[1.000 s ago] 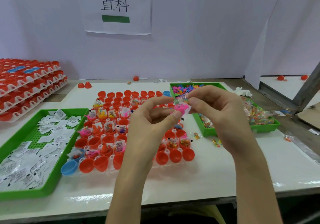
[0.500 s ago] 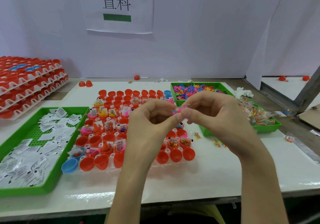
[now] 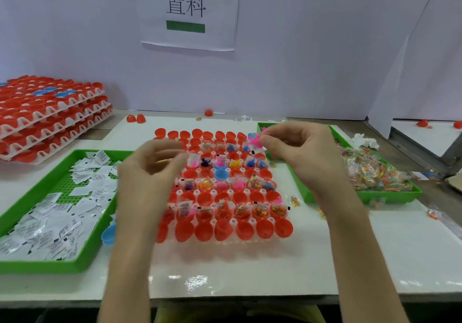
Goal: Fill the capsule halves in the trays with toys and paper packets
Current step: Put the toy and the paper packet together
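Note:
A white tray (image 3: 232, 221) of red capsule halves (image 3: 245, 230) lies in the middle of the table. Many halves in its middle rows hold toys and paper packets, while the nearest row is bare. My right hand (image 3: 300, 155) pinches a small pink toy (image 3: 254, 141) between thumb and fingers above the tray's far right corner. My left hand (image 3: 150, 172) hovers over the tray's left side, blurred, fingers loosely curled, with nothing seen in it. Paper packets (image 3: 50, 222) fill the green tray (image 3: 82, 254) on the left.
A green tray (image 3: 390, 195) at the right holds bagged toys (image 3: 370, 170) and loose coloured toys. Stacked trays of red halves (image 3: 50, 112) stand at the far left. A blue half (image 3: 108, 234) lies beside the left tray. Loose red halves (image 3: 136, 118) sit by the back wall.
The hands, joined on the pink toy before, have parted. My left hand let go and swung left and down. My right hand keeps the toy and moved slightly right.

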The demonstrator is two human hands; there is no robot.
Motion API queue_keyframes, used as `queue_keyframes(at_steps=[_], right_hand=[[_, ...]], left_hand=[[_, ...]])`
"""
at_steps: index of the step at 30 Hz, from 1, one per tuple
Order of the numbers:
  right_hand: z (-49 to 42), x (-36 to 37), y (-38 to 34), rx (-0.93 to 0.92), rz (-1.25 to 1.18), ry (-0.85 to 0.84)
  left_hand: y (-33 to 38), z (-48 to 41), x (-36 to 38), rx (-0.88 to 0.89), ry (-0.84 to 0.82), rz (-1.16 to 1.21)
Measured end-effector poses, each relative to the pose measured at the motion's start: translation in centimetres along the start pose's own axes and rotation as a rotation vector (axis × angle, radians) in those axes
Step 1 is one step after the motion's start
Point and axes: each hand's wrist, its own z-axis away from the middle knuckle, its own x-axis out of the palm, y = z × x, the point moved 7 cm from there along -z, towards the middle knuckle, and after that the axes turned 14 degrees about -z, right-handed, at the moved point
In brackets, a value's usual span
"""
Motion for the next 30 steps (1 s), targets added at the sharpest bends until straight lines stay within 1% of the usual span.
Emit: queue_keyframes(at_steps=[2, 3, 5, 7, 9, 11, 12, 14, 16, 22, 26, 30], right_hand=[[-2.2, 1.5, -0.3, -0.020, 0.129, -0.040], [-3.5, 2.5, -0.4, -0.027, 0.184, -0.087], [-5.8, 5.0, -0.2, -0.043, 0.274, -0.192], [-7.8, 7.3, 0.5, -0.070, 0.338, -0.260], [-9.5, 9.5, 1.6, -0.077, 0.390, -0.308], [-10.8, 11.8, 2.9, -0.073, 0.440, -0.364], [-11.3, 12.8, 3.6, -0.066, 0.453, -0.394], [-12.1, 14.5, 4.9, -0.049, 0.469, -0.434], [-12.5, 15.5, 5.9, -0.045, 0.495, -0.440], [-12.3, 17.4, 8.5, -0.008, 0.614, -0.502], [-11.9, 17.6, 9.2, 0.035, 0.617, -0.501], [-11.8, 18.1, 8.8, -0.005, 0.716, -0.524]], left_hand=[[-1.9, -2.2, -2.9, 0.001, 0.065, -0.267], [-2.8, -3.5, -3.9, -0.007, 0.051, -0.401], [-5.1, -6.5, -5.5, -0.056, -0.042, -0.658], [-7.2, -8.8, -6.6, -0.089, -0.158, -0.888], [-9.0, -10.0, -6.7, -0.103, -0.288, -0.993], [-10.3, -10.2, -5.9, -0.118, -0.393, -1.011], [-10.7, -10.2, -5.5, -0.118, -0.406, -1.016], [-10.9, -10.2, -5.4, -0.104, -0.358, -1.001], [-10.8, -10.2, -5.5, -0.086, -0.309, -0.954], [-10.8, -9.8, -5.5, -0.065, -0.252, -0.922], [-10.8, -9.8, -5.6, -0.059, -0.229, -0.921], [-10.9, -9.8, -5.7, -0.065, -0.220, -0.944]])
